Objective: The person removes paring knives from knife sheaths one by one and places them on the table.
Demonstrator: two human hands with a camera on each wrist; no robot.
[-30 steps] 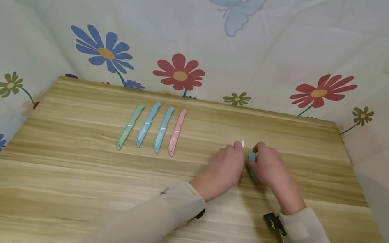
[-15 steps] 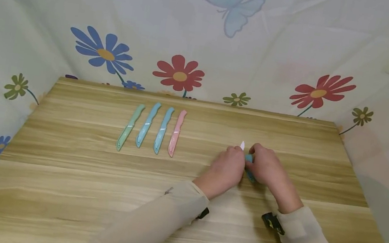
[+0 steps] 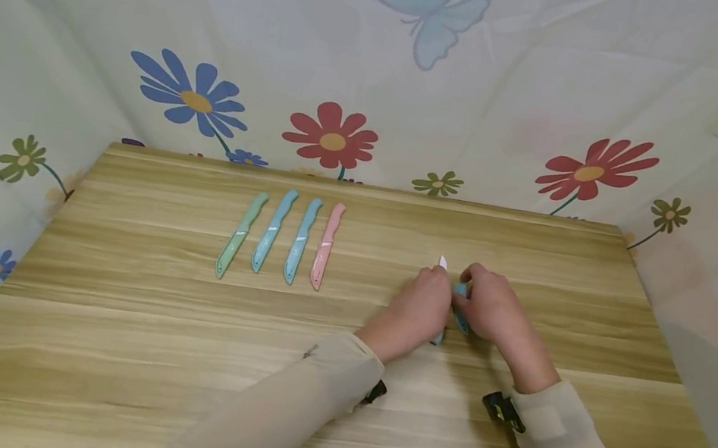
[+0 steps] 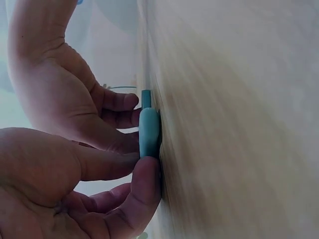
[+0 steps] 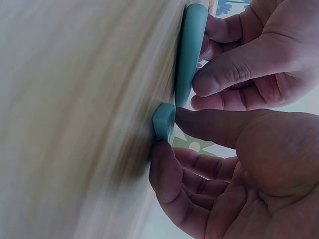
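My left hand (image 3: 419, 305) pinches a knife by its blue-green handle (image 5: 192, 50), low over the table. The white blade tip (image 3: 442, 262) sticks out past my left fingers, pointing to the table's back; the rest of the blade is hidden. Just to the right, my right hand (image 3: 492, 304) pinches a hollow blue-green blade sheath (image 5: 163, 122) between thumb and fingers. In the right wrist view the sheath's open mouth shows beside the handle. Both hands are close together, fingertips near the tabletop.
Left of my hands, a row of sheathed knives lies on the wooden table (image 3: 173, 366): a green knife (image 3: 240, 234), two blue knives (image 3: 274, 231), and a pink knife (image 3: 327, 246). A flowered cloth (image 3: 264, 19) stands round the back and sides.
My right hand has shifted slightly left with the sheath. The knife in my left hand has tilted a little, its tip moving left, and its handle end now shows below that hand.
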